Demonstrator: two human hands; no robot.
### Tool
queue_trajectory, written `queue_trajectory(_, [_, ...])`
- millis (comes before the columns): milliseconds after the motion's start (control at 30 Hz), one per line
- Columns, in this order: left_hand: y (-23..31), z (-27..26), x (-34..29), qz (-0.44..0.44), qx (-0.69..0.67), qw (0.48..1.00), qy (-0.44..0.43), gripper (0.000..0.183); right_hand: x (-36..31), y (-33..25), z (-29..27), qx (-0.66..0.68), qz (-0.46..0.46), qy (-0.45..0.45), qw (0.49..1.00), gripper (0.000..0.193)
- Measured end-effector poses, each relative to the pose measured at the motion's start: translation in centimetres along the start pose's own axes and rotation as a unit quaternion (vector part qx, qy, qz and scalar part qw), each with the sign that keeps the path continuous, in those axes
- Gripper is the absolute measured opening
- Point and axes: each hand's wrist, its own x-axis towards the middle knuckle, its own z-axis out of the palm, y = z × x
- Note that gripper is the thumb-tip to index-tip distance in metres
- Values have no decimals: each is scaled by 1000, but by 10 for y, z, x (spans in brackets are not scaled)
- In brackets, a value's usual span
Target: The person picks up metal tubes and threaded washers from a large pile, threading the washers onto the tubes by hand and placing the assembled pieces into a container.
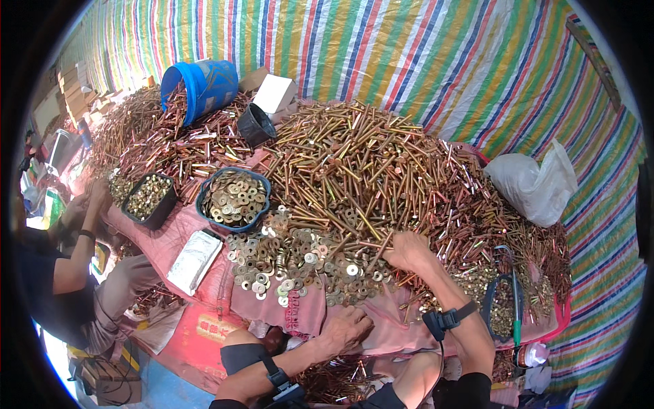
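My right hand [409, 252] is at the near edge of a big heap of long brass-coloured bolts [347, 163], its fingers pinched at the end of a bolt [379, 251]. Loose flat washers [279, 259] spread over the pink cloth to its left. Lower down, close to the cloth's near edge, my left hand [347, 332] is closed with its fingers curled; what they hold, if anything, is hidden. A blue basin [201, 206] full of washers stands beyond the loose ones. Both my wrists wear black straps with small devices.
A blue bucket [212, 85] lies tipped among bolts, near a black cup [255, 126]. A black tub [161, 215] holds small nuts. A white packet [195, 261] lies on the pink cloth. At right are a white sack [535, 180] and a green-handled tool [517, 332]. A co-worker [58, 273] sits at left.
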Motion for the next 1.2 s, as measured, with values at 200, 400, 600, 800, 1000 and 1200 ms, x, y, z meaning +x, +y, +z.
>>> queue_trajectory(200, [3, -2, 4, -17, -13, 1000, 19, 34, -38, 16, 12, -45, -33, 99, 993, 42])
queue_trajectory(400, [7, 2, 16, -73, -123, 982, 122, 28, -70, 23, 19, -85, -81, 178, 977, 29])
queue_trajectory(600, [11, -1, 18, -49, -100, 975, 193, 32, -93, 19, 35, 9, -99, 110, 989, 41])
queue_trajectory(800, [18, -11, 26, 20, 31, 963, 268, 54, -100, 24, 49, 102, -94, -13, 990, 48])
queue_trajectory(1000, [20, -19, 41, 50, 203, 966, 150, 57, -89, 7, 75, 248, -231, -83, 937, 48])
queue_trajectory(1200, [12, -27, 54, -36, 152, 984, 84, 37, -75, 3, 40, 233, -128, -277, 923, 61])
